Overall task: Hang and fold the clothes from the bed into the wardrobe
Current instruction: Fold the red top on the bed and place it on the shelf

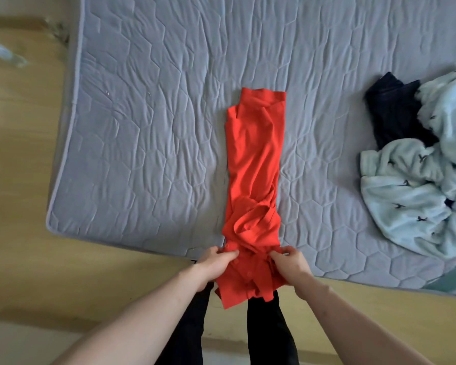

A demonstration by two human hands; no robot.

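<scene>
Head view is showing us our own two forearms reaching down to the near edge of the mattress (142,106), where we are working on a red shirt (253,164). We are seeing it lying as a long narrow strip, its sides already turned in, running from a flat far end out on the quilted surface to a bunched near end that is hanging over the mattress edge in front of our dark trousers (269,335). Our left hand (216,262) is pinching the near left corner of the strip, fingers curled into the cloth; our right hand (290,262) is gripping the near right corner the same way, thumb on top.

We are judging the shirt to be light, thin and limp: it is creasing freely near the collar and would sag and lose its shape if lifted by one point. So we are thinking the two near corners are the right hold, kept level and apart to keep the strip taut while the near end is carried over toward the far end. The tucked sleeve folds in the middle look loose and may be slipping out if we pull unevenly.

Well apart to the right, a pale blue fleece garment (416,196) and a dark garment (392,114) are lying heaped, not yet folded.
</scene>
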